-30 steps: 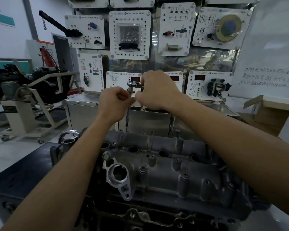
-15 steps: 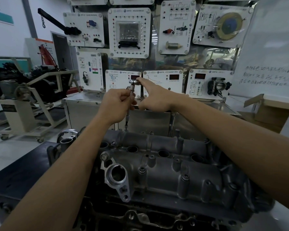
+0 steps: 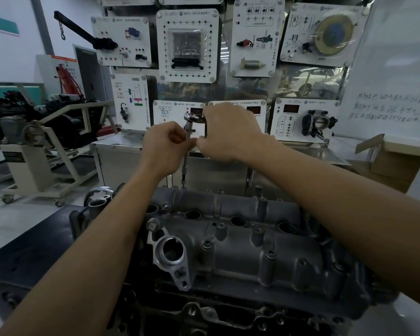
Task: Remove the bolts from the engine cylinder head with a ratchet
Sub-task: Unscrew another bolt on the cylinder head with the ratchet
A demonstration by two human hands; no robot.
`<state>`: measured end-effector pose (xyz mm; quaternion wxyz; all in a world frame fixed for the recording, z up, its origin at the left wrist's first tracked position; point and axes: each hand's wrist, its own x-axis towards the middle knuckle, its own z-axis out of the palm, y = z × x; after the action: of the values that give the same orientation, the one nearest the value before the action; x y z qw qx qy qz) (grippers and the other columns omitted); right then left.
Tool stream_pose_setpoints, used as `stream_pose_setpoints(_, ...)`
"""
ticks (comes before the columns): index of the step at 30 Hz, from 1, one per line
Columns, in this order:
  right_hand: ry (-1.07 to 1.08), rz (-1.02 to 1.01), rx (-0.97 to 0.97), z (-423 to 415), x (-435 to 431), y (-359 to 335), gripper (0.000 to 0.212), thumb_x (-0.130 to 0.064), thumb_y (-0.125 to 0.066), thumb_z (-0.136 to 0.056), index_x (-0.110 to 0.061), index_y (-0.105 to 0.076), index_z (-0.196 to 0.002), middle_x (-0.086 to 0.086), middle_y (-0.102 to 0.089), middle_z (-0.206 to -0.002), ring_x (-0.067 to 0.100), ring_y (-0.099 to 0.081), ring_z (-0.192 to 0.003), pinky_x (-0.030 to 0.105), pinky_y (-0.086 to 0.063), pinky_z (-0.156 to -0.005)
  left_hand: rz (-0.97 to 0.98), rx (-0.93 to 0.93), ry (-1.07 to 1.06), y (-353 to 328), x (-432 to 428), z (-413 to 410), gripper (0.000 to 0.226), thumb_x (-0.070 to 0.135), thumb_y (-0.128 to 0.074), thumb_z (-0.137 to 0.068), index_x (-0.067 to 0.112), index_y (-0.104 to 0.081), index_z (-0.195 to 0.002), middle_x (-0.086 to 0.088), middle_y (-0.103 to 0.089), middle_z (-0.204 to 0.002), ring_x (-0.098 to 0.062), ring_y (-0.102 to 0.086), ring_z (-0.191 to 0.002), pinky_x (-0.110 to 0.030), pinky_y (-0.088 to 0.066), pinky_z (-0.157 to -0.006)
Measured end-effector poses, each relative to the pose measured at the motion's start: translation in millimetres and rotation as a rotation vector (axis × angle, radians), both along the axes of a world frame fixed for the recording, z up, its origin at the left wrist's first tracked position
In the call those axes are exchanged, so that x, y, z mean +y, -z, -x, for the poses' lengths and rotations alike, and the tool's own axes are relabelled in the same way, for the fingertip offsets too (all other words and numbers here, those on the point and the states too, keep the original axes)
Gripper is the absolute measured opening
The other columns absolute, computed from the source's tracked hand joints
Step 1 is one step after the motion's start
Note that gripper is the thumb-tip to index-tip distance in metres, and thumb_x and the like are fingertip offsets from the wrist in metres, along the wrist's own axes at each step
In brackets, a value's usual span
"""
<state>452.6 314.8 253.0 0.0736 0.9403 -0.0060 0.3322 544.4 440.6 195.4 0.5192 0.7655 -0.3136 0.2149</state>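
The grey cylinder head (image 3: 240,241) fills the lower middle of the view, with several bolts standing along its top. A ratchet (image 3: 192,116) with a long extension bar (image 3: 185,161) stands upright over a bolt (image 3: 183,184) at the head's far edge. My left hand (image 3: 164,147) grips the extension bar just below the ratchet head. My right hand (image 3: 230,132) is curled over the ratchet's handle, which it hides.
A steel cabinet (image 3: 216,170) stands right behind the engine, with wall panels of electrical trainers (image 3: 187,44) above it. An engine stand (image 3: 41,146) sits at left. A cardboard box (image 3: 393,156) and a whiteboard (image 3: 393,76) are at right.
Half a second ago my right hand had a finger stretched out to the ratchet head; now it is curled over the handle again. My left hand stays on the extension bar.
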Motion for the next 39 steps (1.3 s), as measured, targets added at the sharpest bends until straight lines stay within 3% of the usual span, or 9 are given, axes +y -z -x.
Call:
stream_pose_setpoints(3, -0.092, -0.205, 0.290, -9, -14, 6, 0.068, -0.032, -0.063, -0.088, -0.006, -0.035, -0.144, 0.014, -0.044, -0.142, 0.029, -0.048, -0.122, 0.033, -0.041, -0.096, -0.005, 0.106, 0.182, 0, -3, 2, 0.008, 0.009, -0.060, -0.100, 0.012, -0.067, -0.100, -0.003, -0.070, -0.084, -0.007, -0.069, -0.067, -0.020, -0.054, -0.065)
stream_pose_setpoints(6, -0.143, -0.315, 0.377, -19, -21, 12, 0.095, -0.029, -0.064, -0.090, -0.004, -0.004, -0.159, 0.014, -0.014, -0.166, 0.030, -0.023, -0.149, 0.031, -0.028, -0.110, -0.015, 0.174, 0.259, -1, -4, 2, 0.018, 0.010, -0.047, -0.106, 0.008, -0.064, -0.113, -0.002, -0.071, -0.089, -0.002, -0.070, -0.065, -0.018, -0.056, -0.063)
stream_pose_setpoints(14, -0.249, -0.390, 0.376, -25, -31, 17, 0.098, -0.021, -0.065, -0.088, -0.012, 0.000, -0.161, 0.006, -0.005, -0.169, 0.022, -0.012, -0.154, 0.025, -0.019, -0.115, 0.035, 0.128, 0.194, -1, 1, -2, 0.016, 0.006, -0.063, -0.097, 0.018, -0.069, -0.089, -0.002, -0.073, -0.080, -0.008, -0.072, -0.068, -0.024, -0.061, -0.072)
stream_pose_setpoints(18, -0.266, -0.268, 0.282, -25, -22, 18, 0.071, -0.030, -0.066, -0.087, -0.011, -0.037, -0.149, 0.006, -0.048, -0.135, 0.020, -0.045, -0.118, 0.030, -0.041, -0.099, 0.043, 0.079, 0.080, -1, 2, -5, 0.003, 0.011, -0.073, -0.091, 0.009, -0.073, -0.089, -0.009, -0.075, -0.082, -0.019, -0.074, -0.072, -0.029, -0.061, -0.070)
stream_pose_setpoints(20, -0.228, -0.215, 0.136, -24, -18, 15, 0.055, -0.030, -0.068, -0.083, -0.012, -0.047, -0.131, 0.003, -0.046, -0.122, 0.019, -0.043, -0.110, 0.037, -0.045, -0.096, 0.036, 0.101, 0.126, -1, 3, -5, 0.004, 0.010, -0.072, -0.092, 0.011, -0.073, -0.088, -0.009, -0.074, -0.081, -0.023, -0.073, -0.074, -0.035, -0.061, -0.073)
stream_pose_setpoints(26, -0.336, -0.283, 0.207, -19, -22, 7, 0.093, -0.013, -0.069, -0.082, -0.016, -0.018, -0.160, 0.006, -0.020, -0.165, 0.024, -0.026, -0.148, 0.037, -0.027, -0.119, -0.013, 0.117, 0.244, 0, -1, -4, 0.020, 0.009, -0.061, -0.099, 0.022, -0.070, -0.087, 0.009, -0.073, -0.074, -0.009, -0.071, -0.069, -0.023, -0.058, -0.070)
stream_pose_setpoints(31, -0.202, -0.299, 0.167, -16, -15, 6, 0.054, -0.018, -0.067, -0.085, -0.015, -0.051, -0.137, 0.006, -0.062, -0.126, 0.025, -0.059, -0.113, 0.039, -0.051, -0.095, 0.016, 0.094, 0.209, 2, -2, -3, 0.015, 0.009, -0.063, -0.098, 0.017, -0.072, -0.088, 0.001, -0.072, -0.076, -0.012, -0.070, -0.067, -0.024, -0.058, -0.067)
stream_pose_setpoints(36, -0.026, 0.028, -0.009, -2, 10, 1, 0.020, -0.028, -0.060, -0.088, -0.016, -0.054, -0.102, 0.002, -0.052, -0.091, 0.022, -0.050, -0.080, 0.034, -0.038, -0.065, 0.048, -0.007, -0.003, 0, -1, -5, 0.012, 0.009, -0.078, -0.085, 0.016, -0.069, -0.080, 0.011, -0.064, -0.067, 0.002, -0.063, -0.056, -0.013, -0.049, -0.055)
stream_pose_setpoints(39, -0.055, 0.038, -0.093, 7, 21, -4, 0.018, -0.018, -0.062, -0.089, -0.017, -0.045, -0.084, -0.003, -0.034, -0.071, 0.021, -0.043, -0.067, 0.029, -0.031, -0.055, 0.036, -0.029, -0.090, 0, 0, -6, 0.022, 0.012, -0.083, -0.078, 0.016, -0.063, -0.070, 0.006, -0.062, -0.066, -0.010, -0.058, -0.059, -0.021, -0.049, -0.057)
